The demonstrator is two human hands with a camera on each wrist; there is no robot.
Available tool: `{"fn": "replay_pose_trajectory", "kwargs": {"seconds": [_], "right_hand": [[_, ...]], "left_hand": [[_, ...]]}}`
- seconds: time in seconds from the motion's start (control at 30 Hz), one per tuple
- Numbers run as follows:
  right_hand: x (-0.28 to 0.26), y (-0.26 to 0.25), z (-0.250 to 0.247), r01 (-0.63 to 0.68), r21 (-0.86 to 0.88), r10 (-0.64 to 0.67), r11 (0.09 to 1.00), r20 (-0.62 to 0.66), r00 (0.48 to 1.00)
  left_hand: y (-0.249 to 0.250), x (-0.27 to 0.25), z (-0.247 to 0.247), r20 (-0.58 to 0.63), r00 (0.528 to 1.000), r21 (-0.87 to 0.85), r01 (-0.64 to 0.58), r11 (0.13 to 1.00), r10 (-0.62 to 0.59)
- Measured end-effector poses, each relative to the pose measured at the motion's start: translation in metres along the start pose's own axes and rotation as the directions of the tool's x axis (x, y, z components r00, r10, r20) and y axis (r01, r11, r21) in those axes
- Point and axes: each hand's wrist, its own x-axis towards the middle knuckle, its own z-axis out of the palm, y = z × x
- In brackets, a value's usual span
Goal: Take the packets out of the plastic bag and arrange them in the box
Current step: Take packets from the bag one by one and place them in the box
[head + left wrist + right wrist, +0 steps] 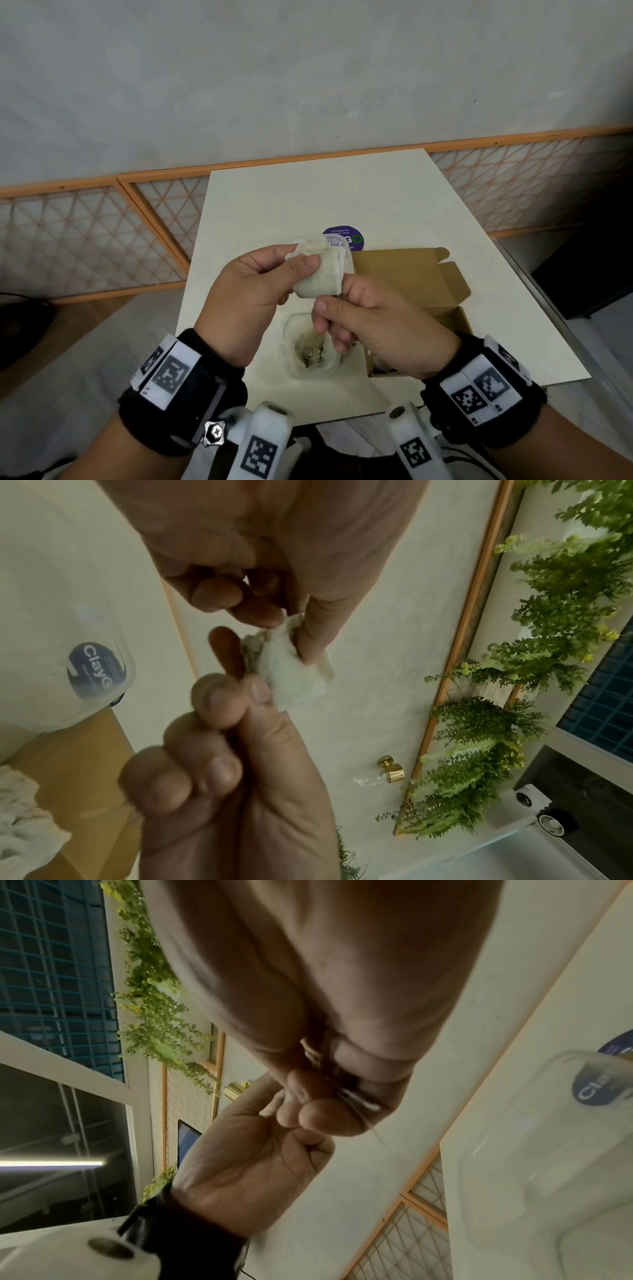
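Left hand: we see the left hand [246,301] pinching a small pale, crumpled paper packet [320,274] between thumb and fingers, held in the air above the cream table [394,192].
Packet: its lower edge meets the right hand; any print on it is too blurred for us to read.
Plastic bag: the clear plastic bag [310,346] lies on the table below the packet, left of the box; we can make out only vague shapes inside.
Right hand: the right hand [373,325] pinches the packet's lower corner, other fingers curled.
Box: the brown cardboard box [411,277], flaps open, sits behind the right hand, which hides most of its inside.
Sticker: a purple round sticker [352,236] beyond the packet is partly covered.
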Motion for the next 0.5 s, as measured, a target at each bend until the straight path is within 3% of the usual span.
{"fn": "replay_pose_trajectory", "kwargs": {"seconds": [0.2,0.33,0.43,0.5], "right_hand": [[-0.012,0.008,-0.003,0.011,-0.169,-0.008,0.986,0.017,1.0],[-0.022,0.011,-0.012,0.028,-0.297,-0.007,0.955,0.072,0.997],[-0.028,0.01,-0.029,-0.061,-0.344,0.075,0.937,0.026,0.997],[-0.034,0.006,-0.043,-0.104,-0.441,0.081,0.892,-0.071,0.994]], "left_hand": [[0.006,0.003,0.008,-0.063,0.996,0.016,-0.054,0.998,0.055],[0.006,0.006,0.012,-0.031,0.997,-0.006,-0.065,0.998,0.065],[0.005,0.008,0.015,-0.008,0.998,-0.007,-0.067,0.998,0.067],[0.004,0.008,0.017,0.006,0.997,-0.003,-0.071,0.997,0.071]]}}
